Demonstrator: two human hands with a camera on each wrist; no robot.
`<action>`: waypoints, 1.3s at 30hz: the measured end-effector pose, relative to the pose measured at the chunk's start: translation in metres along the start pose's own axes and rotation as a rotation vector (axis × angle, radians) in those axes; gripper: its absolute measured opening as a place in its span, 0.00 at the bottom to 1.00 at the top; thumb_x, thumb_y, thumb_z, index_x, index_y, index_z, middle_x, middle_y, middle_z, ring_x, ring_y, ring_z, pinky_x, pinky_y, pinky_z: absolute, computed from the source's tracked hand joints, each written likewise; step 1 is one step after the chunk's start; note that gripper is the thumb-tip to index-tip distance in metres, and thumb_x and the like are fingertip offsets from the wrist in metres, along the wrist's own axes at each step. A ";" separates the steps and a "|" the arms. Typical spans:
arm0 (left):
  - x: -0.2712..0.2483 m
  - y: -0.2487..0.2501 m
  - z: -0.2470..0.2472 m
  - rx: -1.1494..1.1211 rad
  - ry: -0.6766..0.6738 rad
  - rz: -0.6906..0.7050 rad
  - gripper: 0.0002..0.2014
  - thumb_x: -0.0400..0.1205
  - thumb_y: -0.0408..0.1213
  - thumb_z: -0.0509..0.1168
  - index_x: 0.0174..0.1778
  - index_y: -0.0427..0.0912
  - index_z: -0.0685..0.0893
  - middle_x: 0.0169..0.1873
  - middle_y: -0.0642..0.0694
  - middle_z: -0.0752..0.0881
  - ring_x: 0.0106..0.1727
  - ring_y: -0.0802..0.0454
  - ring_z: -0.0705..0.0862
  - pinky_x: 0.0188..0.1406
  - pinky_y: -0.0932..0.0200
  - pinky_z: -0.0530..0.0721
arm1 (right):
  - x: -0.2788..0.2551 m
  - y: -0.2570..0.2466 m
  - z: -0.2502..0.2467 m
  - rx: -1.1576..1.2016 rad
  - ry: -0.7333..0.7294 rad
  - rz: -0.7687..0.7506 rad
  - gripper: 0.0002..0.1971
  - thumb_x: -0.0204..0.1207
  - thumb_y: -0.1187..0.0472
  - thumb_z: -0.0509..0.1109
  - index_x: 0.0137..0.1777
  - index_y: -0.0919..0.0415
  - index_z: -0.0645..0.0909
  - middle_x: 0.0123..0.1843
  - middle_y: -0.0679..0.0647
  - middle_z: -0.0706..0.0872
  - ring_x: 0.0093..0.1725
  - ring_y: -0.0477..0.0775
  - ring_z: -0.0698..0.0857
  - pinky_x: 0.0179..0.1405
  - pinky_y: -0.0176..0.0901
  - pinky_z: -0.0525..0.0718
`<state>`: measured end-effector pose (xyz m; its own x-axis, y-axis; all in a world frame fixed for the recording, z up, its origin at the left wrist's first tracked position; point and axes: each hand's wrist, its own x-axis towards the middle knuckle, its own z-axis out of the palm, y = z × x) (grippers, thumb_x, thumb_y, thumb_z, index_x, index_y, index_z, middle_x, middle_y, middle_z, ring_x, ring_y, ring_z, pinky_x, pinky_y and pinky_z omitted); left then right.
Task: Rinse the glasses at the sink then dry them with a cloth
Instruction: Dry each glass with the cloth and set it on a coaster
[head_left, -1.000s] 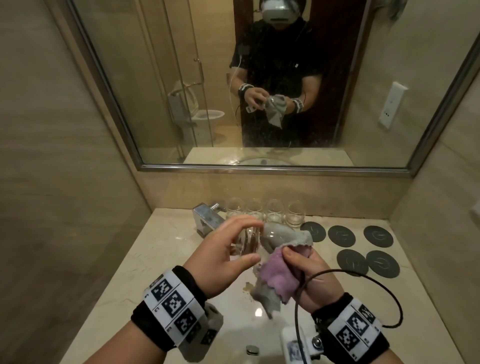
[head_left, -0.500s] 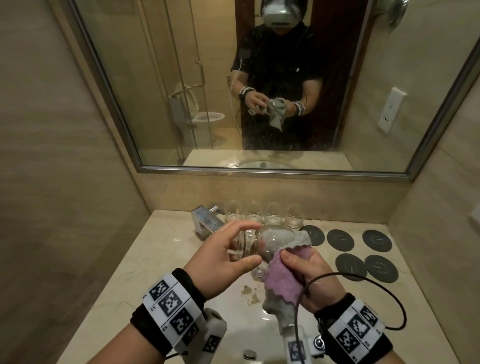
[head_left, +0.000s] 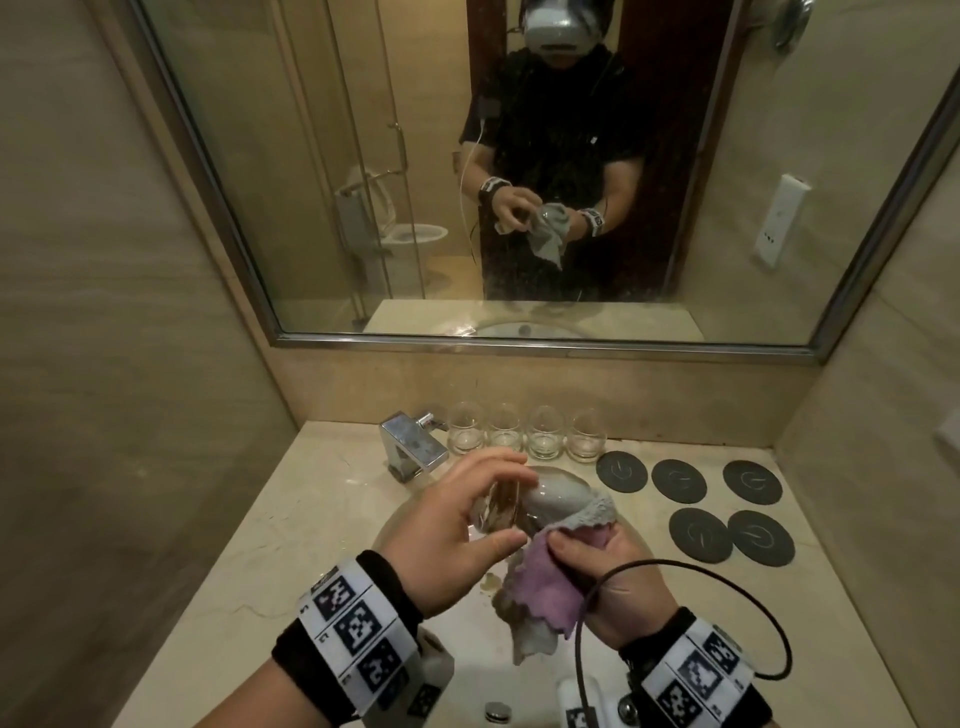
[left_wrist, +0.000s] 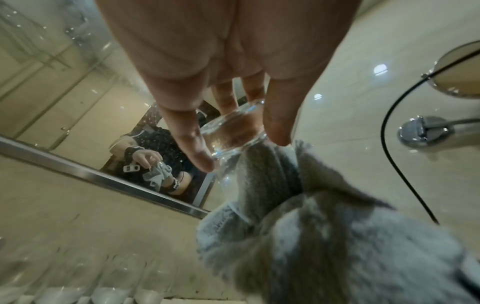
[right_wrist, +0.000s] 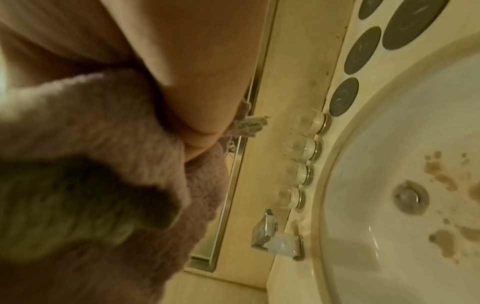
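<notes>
While my left hand (head_left: 457, 525) pinches the glass (head_left: 524, 501) by its base over the sink (head_left: 644, 551), my right hand (head_left: 608, 582) clutches the cloth (head_left: 545, 577), now stuffed deeper into the bowl than a second ago, so I judge drying nearly done. Four glasses (head_left: 524, 431) behind the tap (head_left: 413, 449) stand empty.

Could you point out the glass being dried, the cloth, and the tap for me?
glass (head_left: 540, 496): head view, on its rounded side, with cloth stuffed inside.
cloth (head_left: 540, 587): head view, on the pink fold under the right thumb.
tap (head_left: 415, 447): head view, on the flat shiny top of its spout.
</notes>
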<state>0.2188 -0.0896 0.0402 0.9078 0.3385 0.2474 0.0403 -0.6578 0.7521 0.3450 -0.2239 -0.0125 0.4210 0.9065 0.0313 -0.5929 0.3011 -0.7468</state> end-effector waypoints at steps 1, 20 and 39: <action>0.000 -0.001 0.000 -0.033 -0.004 -0.012 0.22 0.74 0.46 0.73 0.62 0.66 0.78 0.68 0.69 0.74 0.71 0.63 0.75 0.64 0.48 0.82 | -0.001 -0.001 0.001 -0.027 -0.001 -0.007 0.29 0.49 0.61 0.89 0.52 0.69 0.88 0.48 0.70 0.88 0.46 0.65 0.89 0.42 0.53 0.88; -0.005 -0.003 -0.007 -0.766 0.141 -0.414 0.22 0.70 0.40 0.73 0.61 0.46 0.85 0.65 0.41 0.78 0.46 0.46 0.88 0.43 0.49 0.88 | -0.007 -0.027 -0.008 -1.219 0.268 -0.503 0.23 0.57 0.36 0.81 0.52 0.41 0.88 0.57 0.49 0.87 0.67 0.57 0.81 0.70 0.54 0.75; -0.002 0.022 -0.006 -0.449 0.000 -0.382 0.33 0.70 0.70 0.65 0.68 0.57 0.77 0.54 0.49 0.84 0.39 0.46 0.90 0.38 0.48 0.90 | 0.000 -0.021 0.012 -0.170 0.077 -0.289 0.31 0.39 0.46 0.91 0.45 0.52 0.90 0.43 0.57 0.92 0.43 0.55 0.91 0.41 0.44 0.88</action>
<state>0.2148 -0.1003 0.0597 0.8638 0.4956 -0.0914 0.1833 -0.1401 0.9730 0.3494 -0.2265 0.0115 0.6092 0.7642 0.2119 -0.3220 0.4826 -0.8145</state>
